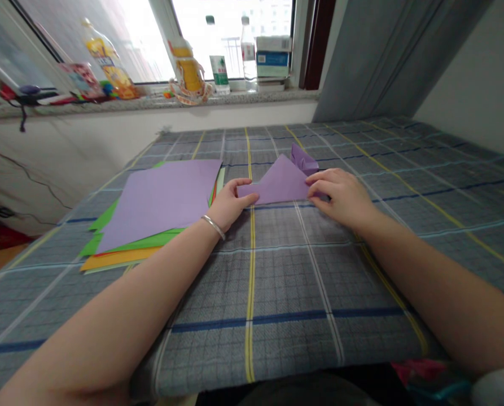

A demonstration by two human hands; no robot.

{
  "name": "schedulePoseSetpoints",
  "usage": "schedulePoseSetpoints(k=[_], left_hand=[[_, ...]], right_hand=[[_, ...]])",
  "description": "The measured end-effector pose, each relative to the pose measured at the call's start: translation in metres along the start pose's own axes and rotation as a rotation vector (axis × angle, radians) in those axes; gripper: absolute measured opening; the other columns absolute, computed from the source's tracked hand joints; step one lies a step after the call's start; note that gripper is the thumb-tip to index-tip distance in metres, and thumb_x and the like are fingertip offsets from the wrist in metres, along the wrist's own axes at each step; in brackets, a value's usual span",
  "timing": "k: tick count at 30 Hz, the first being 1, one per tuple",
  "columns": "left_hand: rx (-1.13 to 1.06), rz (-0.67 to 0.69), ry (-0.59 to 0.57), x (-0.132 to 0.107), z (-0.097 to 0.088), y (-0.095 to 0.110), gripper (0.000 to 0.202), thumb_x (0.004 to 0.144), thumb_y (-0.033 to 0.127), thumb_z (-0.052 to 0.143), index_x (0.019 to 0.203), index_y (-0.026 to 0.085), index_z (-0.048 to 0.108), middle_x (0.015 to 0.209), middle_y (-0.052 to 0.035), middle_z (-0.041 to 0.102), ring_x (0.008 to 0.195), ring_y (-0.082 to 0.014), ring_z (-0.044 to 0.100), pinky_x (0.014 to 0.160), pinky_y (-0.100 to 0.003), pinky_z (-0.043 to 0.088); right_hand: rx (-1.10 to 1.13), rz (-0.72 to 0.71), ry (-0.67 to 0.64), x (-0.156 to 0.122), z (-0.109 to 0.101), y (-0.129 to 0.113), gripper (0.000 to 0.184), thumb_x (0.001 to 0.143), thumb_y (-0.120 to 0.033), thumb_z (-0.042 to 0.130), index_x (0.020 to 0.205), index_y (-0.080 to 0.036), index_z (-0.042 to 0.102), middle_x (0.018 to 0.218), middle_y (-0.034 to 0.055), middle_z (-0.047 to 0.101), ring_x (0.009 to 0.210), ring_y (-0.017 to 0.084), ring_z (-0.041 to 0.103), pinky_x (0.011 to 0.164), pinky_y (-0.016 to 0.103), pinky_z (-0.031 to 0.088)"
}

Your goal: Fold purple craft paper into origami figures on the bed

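Observation:
A folded sheet of purple paper (282, 183), with a peak on its far side and a straight near edge, lies between my hands over the checked cloth. My left hand (233, 198), with a silver bangle at the wrist, pinches its left end between thumb and fingers. At the right end, my right hand (338, 193) has its thumb and fingertips closed on the paper's corner. Just behind the sheet stands a small folded purple paper piece (304, 160), partly hidden by it.
On the left lies a stack of coloured paper, a purple sheet (162, 194) on top, green and orange sheets beneath. The checked tablecloth (285, 282) covers the table. Bottles, including a yellow-labelled bottle (110, 62), and boxes (272, 59) line the windowsill (145, 103).

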State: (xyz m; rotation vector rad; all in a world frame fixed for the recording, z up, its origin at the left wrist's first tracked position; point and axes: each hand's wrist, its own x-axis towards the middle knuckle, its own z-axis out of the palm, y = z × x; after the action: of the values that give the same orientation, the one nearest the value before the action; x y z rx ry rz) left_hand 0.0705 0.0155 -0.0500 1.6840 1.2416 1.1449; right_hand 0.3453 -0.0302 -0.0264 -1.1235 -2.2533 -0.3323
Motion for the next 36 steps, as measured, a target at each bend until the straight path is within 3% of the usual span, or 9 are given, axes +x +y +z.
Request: schedulePoseSetpoints(k=[2,4,8,11,15,18,20,26,36], left_hand=[[-0.032,-0.001,-0.024,-0.001,0.000,0.002,0.035,0.066,0.032,0.070,0.095,0.020,0.056,0.077,0.0013,0.060,0.066,-0.0141,0.057,0.063,-0.027,0.045],[-0.006,0.047,-0.029,-0.002,0.000,0.006,0.022,0.070,0.031,0.066,0.084,0.020,0.053,0.071,0.0025,0.057,0.064,-0.0137,0.055,0.061,-0.027,0.043],[0.141,0.308,-0.008,-0.006,-0.001,0.013,0.014,0.074,0.025,0.060,0.073,0.020,0.046,0.069,0.0028,0.054,0.064,-0.0128,0.052,0.061,-0.026,0.043],[0.306,0.541,-0.006,-0.012,-0.002,0.018,0.011,0.074,0.019,0.058,0.071,0.019,0.048,0.073,0.0015,0.053,0.069,-0.0133,0.052,0.063,-0.026,0.044],[0.590,0.829,-0.204,-0.021,-0.001,0.023,0.009,0.075,0.014,0.058,0.078,0.019,0.051,0.088,-0.0032,0.060,0.085,-0.0168,0.057,0.078,-0.031,0.048],[0.780,0.946,-0.326,-0.027,0.004,0.026,0.009,0.080,0.015,0.057,0.088,0.017,0.053,0.112,-0.0088,0.062,0.101,-0.0198,0.059,0.086,-0.033,0.049],[0.875,0.962,-0.361,-0.031,0.008,0.029,0.014,0.082,0.015,0.056,0.095,0.017,0.054,0.122,-0.0093,0.061,0.106,-0.0209,0.060,0.088,-0.034,0.049],[1.065,0.891,-0.562,-0.039,0.015,0.036,0.017,0.086,0.021,0.053,0.102,0.016,0.058,0.102,-0.0081,0.070,0.093,-0.0224,0.067,0.082,-0.036,0.054],[0.811,0.869,-0.603,-0.038,0.023,0.027,0.020,0.090,0.013,0.048,0.110,0.016,0.053,0.125,-0.0102,0.061,0.118,-0.0206,0.057,0.100,-0.036,0.047]], right_hand=[[-0.045,0.057,0.032,-0.001,0.003,0.003,0.009,0.078,-0.021,0.064,0.086,-0.023,0.065,0.120,0.0070,0.064,0.112,0.027,0.055,0.093,0.046,0.042],[-0.059,0.124,0.075,-0.002,0.005,0.005,0.024,0.075,-0.021,0.067,0.099,-0.023,0.063,0.123,0.0098,0.061,0.114,0.029,0.053,0.094,0.048,0.042],[-0.049,0.237,0.128,-0.004,0.006,0.008,0.054,0.072,-0.022,0.068,0.123,-0.021,0.052,0.121,0.0124,0.060,0.111,0.030,0.054,0.093,0.048,0.043],[-0.028,0.294,0.126,-0.005,0.007,0.011,0.059,0.073,-0.022,0.066,0.129,-0.020,0.048,0.122,0.0127,0.059,0.109,0.029,0.056,0.093,0.047,0.044],[0.008,0.341,0.110,-0.005,0.007,0.012,0.056,0.074,-0.021,0.063,0.129,-0.021,0.048,0.121,0.0120,0.060,0.106,0.028,0.057,0.091,0.045,0.046],[0.027,0.344,0.081,-0.004,0.007,0.010,0.050,0.075,-0.019,0.061,0.124,-0.022,0.052,0.113,0.0094,0.064,0.099,0.027,0.060,0.086,0.044,0.048],[0.039,0.340,0.055,-0.004,0.007,0.008,0.045,0.076,-0.018,0.060,0.121,-0.022,0.055,0.107,0.0076,0.067,0.096,0.026,0.061,0.086,0.043,0.048],[0.041,0.316,-0.007,-0.004,0.007,0.006,0.030,0.079,-0.021,0.057,0.108,-0.021,0.065,0.104,0.0077,0.069,0.098,0.026,0.061,0.086,0.042,0.047],[0.063,0.239,-0.152,0.000,0.003,-0.007,0.018,0.082,-0.023,0.056,0.094,-0.018,0.068,0.095,0.0069,0.070,0.090,0.022,0.061,0.083,0.036,0.045]])
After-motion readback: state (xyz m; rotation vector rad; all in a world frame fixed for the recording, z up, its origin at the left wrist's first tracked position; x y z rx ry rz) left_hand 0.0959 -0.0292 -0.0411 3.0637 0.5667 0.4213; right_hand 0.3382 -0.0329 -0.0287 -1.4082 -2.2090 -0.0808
